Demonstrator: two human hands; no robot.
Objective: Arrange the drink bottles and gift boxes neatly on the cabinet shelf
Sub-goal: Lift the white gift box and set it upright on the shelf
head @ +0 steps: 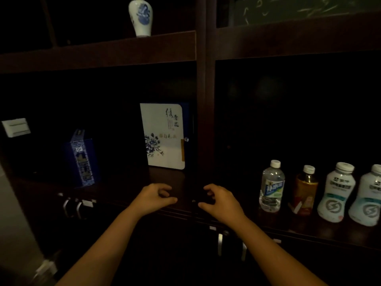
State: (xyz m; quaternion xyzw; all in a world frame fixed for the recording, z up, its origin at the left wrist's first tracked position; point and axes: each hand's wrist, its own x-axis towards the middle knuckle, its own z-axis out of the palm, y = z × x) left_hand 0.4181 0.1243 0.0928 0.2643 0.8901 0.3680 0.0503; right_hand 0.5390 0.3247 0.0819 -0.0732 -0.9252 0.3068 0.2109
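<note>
A white gift box [162, 136] with a blue flower print stands upright at the back of the left shelf bay. A tall dark-blue patterned gift box [81, 159] stands to its left. In the right bay a clear water bottle [271, 186], an amber tea bottle [305, 190] and two white drink bottles [336, 193] [369, 197] stand in a row. My left hand [153, 198] and my right hand [221, 201] hover side by side over the shelf's front edge [181, 211], fingers curled and apart, holding nothing.
A blue-and-white porcelain vase [140, 16] stands on the upper shelf. A dark vertical divider [203, 112] separates the two bays. Metal door handles [71, 206] [220, 243] show on the cabinet doors below. A white wall switch [15, 127] sits far left.
</note>
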